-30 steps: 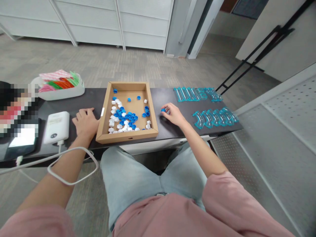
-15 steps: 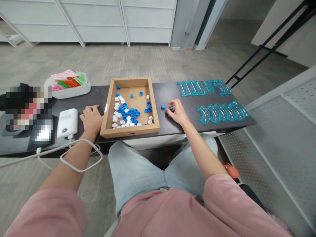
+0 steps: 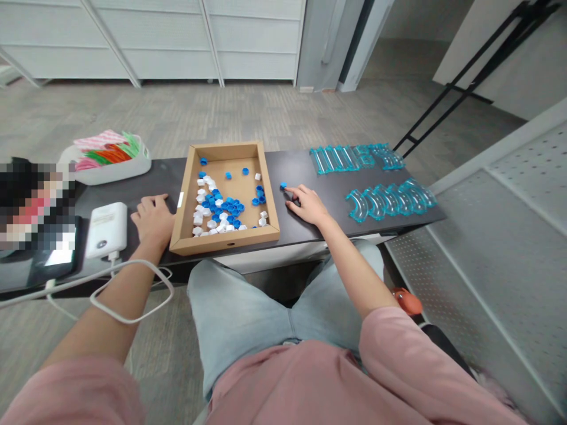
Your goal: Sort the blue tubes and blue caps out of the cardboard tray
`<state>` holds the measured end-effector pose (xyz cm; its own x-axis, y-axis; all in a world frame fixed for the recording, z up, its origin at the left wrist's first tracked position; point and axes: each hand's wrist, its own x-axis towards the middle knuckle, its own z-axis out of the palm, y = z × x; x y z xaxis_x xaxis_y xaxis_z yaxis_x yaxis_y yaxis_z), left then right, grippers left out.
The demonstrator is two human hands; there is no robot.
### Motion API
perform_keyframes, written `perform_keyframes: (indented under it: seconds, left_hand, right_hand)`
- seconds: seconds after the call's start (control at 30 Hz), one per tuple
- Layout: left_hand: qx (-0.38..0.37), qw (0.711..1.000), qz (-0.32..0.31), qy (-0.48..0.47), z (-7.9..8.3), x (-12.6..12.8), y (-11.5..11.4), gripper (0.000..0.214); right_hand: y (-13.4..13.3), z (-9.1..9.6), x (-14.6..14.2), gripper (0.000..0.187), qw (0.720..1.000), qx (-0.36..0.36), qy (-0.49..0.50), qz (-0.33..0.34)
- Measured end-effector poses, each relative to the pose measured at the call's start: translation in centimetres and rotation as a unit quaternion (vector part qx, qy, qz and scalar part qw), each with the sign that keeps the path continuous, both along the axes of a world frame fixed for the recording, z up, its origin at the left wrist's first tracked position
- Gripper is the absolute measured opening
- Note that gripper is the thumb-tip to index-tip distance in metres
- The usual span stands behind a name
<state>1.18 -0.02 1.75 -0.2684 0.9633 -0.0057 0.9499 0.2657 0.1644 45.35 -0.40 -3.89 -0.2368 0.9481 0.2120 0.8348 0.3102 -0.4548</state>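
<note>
A small blue hexagonal piece [image 3: 283, 186] sits on the dark table just right of the cardboard box. My right hand [image 3: 309, 206] reaches over the table with its index finger stretched to the edge of that piece, seemingly touching it. The thumb is apart from the index finger, and nothing shows between them. To the left of the box, my left hand [image 3: 153, 219] lies on the table with fingers spread, holding nothing. Inside the shallow cardboard box [image 3: 225, 241] are many loose blue pieces [image 3: 231, 205] and white pieces [image 3: 199, 218], mostly toward the near left.
Clear teal curved parts [image 3: 383, 202] lie in a row at the right, with straight teal parts [image 3: 336, 159] behind them. At the left are a white power bank [image 3: 106, 230] with a cable [image 3: 146, 264], a device with a lit screen [image 3: 61, 248], and a white basket [image 3: 119, 173] of colourful items.
My right index finger has straightened toward the blue piece and now reaches its edge. My left hand stays beside the box. The whole view has shifted slightly.
</note>
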Motion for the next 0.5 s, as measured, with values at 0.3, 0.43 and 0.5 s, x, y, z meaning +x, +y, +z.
perform_keyframes:
  seconds: [0.3, 0.43, 0.5]
  left_hand:
    - [-0.011, 1.000, 0.006, 0.001, 0.2, 0.2, 0.0, 0.075]
    - [-0.012, 1.000, 0.009, 0.007, 0.3, 0.3, 0.0, 0.075]
    - [-0.014, 1.000, 0.012, 0.011, 0.2, 0.2, 0.0, 0.076]
  right_hand:
    - [-0.2, -0.3, -0.4, 0.042, 1.000, 0.000, 0.011, -0.003]
    - [0.7, -0.5, 0.3, 0.036, 0.998, 0.000, 0.058, -0.022]
    - [2.0, 0.0, 1.9, 0.034, 0.996, 0.013, 0.066, -0.052]
